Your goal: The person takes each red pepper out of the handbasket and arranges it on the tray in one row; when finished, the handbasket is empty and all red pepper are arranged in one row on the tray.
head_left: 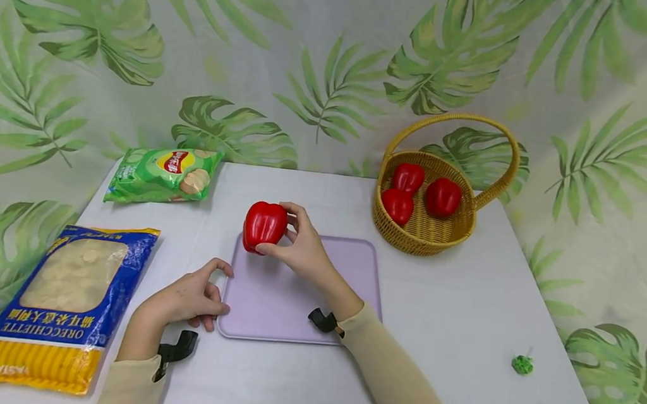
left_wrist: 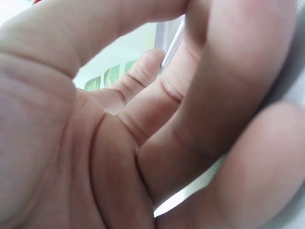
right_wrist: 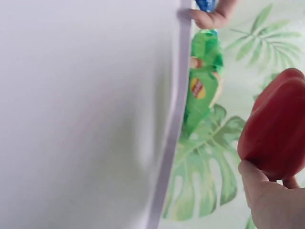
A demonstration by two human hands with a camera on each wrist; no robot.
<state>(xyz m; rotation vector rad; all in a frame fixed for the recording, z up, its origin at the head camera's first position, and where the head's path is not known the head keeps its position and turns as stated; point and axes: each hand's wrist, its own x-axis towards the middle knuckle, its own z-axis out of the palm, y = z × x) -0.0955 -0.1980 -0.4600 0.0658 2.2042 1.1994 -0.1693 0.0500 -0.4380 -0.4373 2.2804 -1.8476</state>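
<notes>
Held pepper (head_left: 264,226) clamped in right hand (head_left: 304,246) near tray (head_left: 277,309); touched tray's edge with left hand (head_left: 189,293), unclear whether gripping.

- A flat white table (head_left: 451,313) fills the middle and bottom of the head view.
- A flat, light purple tray with round corners (head_left: 275,306) lies in the middle of the frame.
- A shiny green bag of chips (head_left: 154,179) lies at the upper left.
- A big blue and yellow plastic bag of pasta (head_left: 52,314) lies at the lower left.
- A round, yellow-brown woven basket with a tall handle (head_left: 412,240) stands at the upper right.
- A tiny green lump (head_left: 522,365) sits at the lower right.
</notes>
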